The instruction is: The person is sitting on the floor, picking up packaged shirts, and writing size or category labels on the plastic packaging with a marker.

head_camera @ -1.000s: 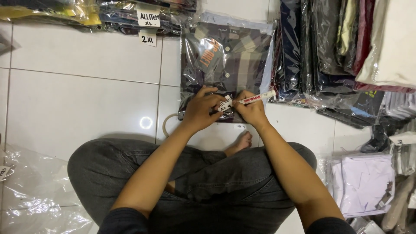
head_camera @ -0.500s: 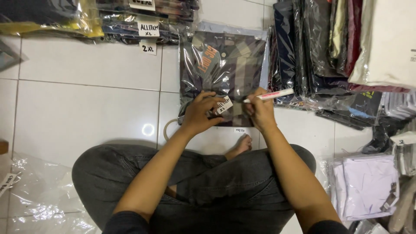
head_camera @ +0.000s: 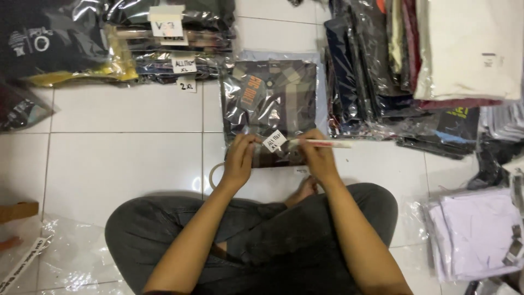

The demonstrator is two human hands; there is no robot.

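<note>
A folded plaid shirt in a clear plastic bag [head_camera: 270, 98] lies on the white tiled floor in front of my crossed legs. My left hand [head_camera: 240, 158] presses on the bag's near edge, its fingers beside a small white paper label [head_camera: 274, 140]. My right hand [head_camera: 316, 155] rests on the same edge and holds a white and red marker pen [head_camera: 322, 143] lying sideways, its tip toward the label.
Bagged garments with white size labels [head_camera: 169, 33] are stacked at the back left. A tall row of bagged clothes [head_camera: 404, 60] stands on the right. Folded pale garments [head_camera: 475, 235] lie at the right. Loose clear plastic [head_camera: 65, 257] lies at the lower left. A roll of tape [head_camera: 214, 173] lies behind my left wrist.
The pen has swung from pointing up to the right to lying flat, tip at the label. Both hands stay on the bag's near edge. The camera has tilted slightly.
</note>
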